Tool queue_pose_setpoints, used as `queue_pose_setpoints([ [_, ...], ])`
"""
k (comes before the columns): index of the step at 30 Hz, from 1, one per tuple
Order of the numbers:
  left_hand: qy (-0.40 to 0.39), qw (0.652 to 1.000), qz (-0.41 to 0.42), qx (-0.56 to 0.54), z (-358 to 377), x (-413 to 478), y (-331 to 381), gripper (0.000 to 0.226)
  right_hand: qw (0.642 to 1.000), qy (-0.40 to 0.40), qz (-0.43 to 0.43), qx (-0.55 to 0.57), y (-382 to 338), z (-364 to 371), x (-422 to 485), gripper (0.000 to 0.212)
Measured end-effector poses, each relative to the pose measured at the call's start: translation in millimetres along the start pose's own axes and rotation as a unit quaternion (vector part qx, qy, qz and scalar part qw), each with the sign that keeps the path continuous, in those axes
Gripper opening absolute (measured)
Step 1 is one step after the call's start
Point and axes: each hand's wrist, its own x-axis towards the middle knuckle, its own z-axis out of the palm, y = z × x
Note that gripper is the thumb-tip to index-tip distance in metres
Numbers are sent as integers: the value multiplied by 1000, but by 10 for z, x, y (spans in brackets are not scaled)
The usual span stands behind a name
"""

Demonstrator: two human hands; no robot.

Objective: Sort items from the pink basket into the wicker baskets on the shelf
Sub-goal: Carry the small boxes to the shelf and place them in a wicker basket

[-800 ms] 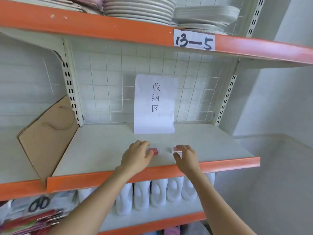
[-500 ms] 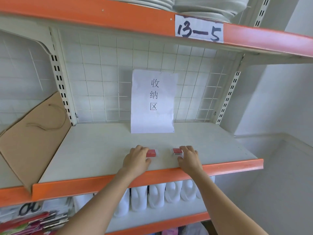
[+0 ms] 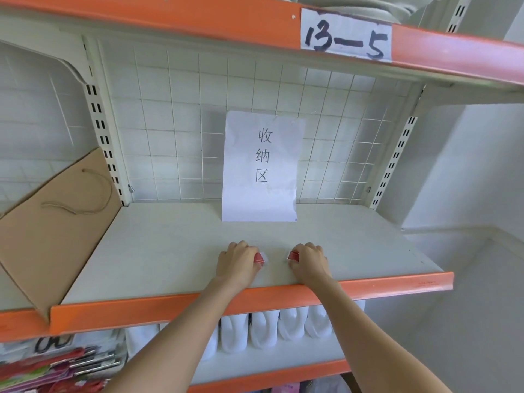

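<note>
Placing step, seemingly: left hand [image 3: 236, 263] curled round left pack [image 3: 259, 258], right hand [image 3: 309, 263] round right pack [image 3: 293, 255], both packs down on the shelf [image 3: 170, 251] near its front edge; no baskets in view; next calls for finding the fitting one

You're facing a stockroom or shop rack here: an orange-edged shelf [image 3: 170, 251], a handwritten "13-5" bay label [image 3: 346, 35] overhead, a wire grid back panel [image 3: 170, 123] carrying a paper sign [image 3: 259, 165], and identical white bottles [image 3: 263, 327] lined up below.
</note>
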Motion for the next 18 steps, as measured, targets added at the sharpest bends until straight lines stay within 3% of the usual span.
queue_pose_setpoints([
  [9,74,996,-54,-9,-338,-568,-490,29,986,17,-122,113,-614,126,-174,23],
  [18,130,978,-164,-10,-521,-1706,-1196,33,929,-24,-321,185,-1578,525,-796,24],
])
